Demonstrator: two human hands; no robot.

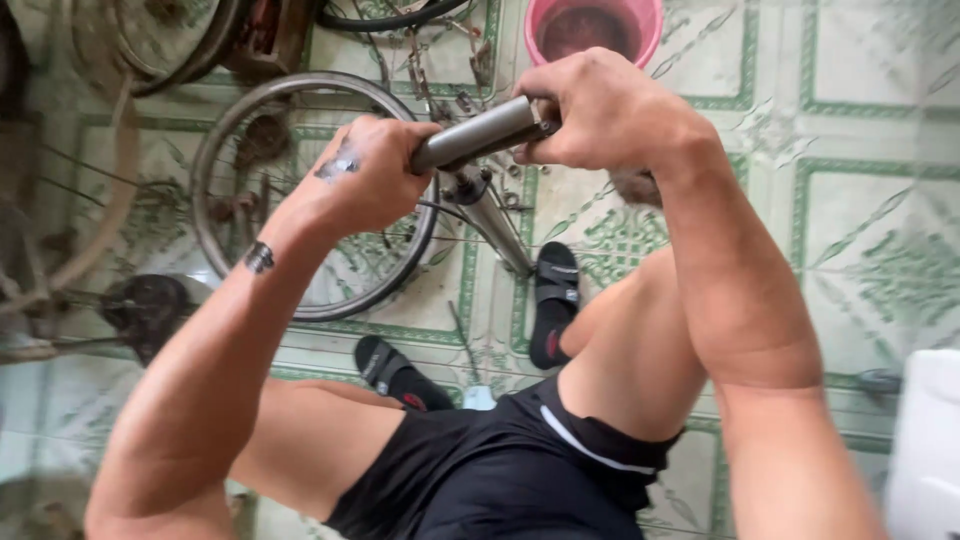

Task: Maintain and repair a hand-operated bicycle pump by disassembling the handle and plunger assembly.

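Our left hand point(365, 180) and right hand point(600, 110) each close around the ends of one grey metal handle point(478, 134). Its shaft point(495, 220) runs down toward the tiled floor point(860, 200), its base hidden. Beyond, we count one full bicycle wheel point(230, 130), two black sandals point(553, 300), and one pink bucket point(650, 25), cut off above.

Got soft, even daylight, no hard shadows. Slight glare on the metal tube point(475, 133) and pale floor tiles point(860, 150). Pic smeary overall; edges stretched by wide lens, left side w/ wheel rim point(215, 140) dimmer.
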